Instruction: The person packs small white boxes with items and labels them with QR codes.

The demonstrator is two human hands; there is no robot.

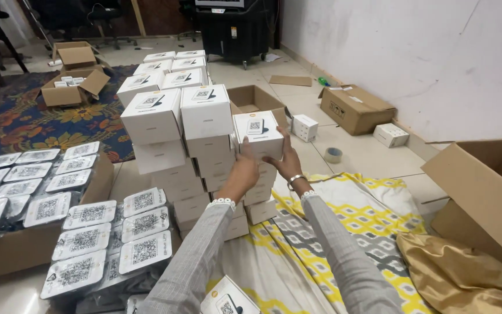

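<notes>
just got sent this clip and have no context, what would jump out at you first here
The tall stack of white boxes in the middle, with the left hand and right hand both pressed on the top white box of its nearest column. At the left, flat white cards with square code patterns lie spread over a brown carton. A large open cardboard box sits at the right, by a yellow patterned cloth.

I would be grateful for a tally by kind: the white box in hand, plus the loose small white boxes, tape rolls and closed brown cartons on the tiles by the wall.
Held white box: 1
Loose small white boxes: 2
Tape roll: 1
Closed brown carton: 1
Total: 5
</notes>
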